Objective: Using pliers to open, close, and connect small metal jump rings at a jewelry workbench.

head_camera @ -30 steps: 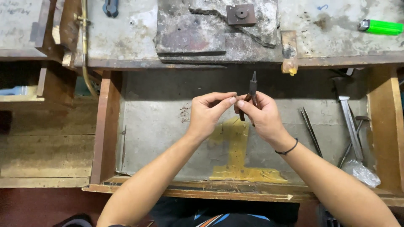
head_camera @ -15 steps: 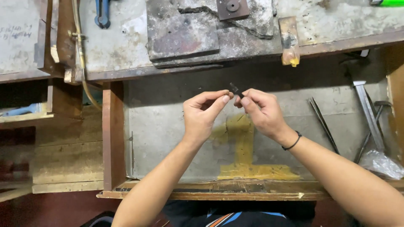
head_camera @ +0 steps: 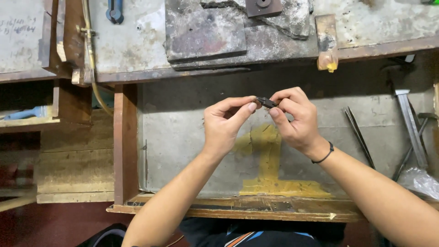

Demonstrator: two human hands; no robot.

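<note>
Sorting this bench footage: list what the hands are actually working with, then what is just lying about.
In hand:
- small dark piece, pinched between left hand and right hand

Lying about:
- tweezers in the open drawer
- metal tools at the drawer's right
- clear plastic bag
- blue-handled pliers and metal blocks on the bench top
- blue brush at left

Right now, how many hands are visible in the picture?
2: the left hand and the right hand, both above the open drawer, pinching a small dark object between their fingertips.
</note>
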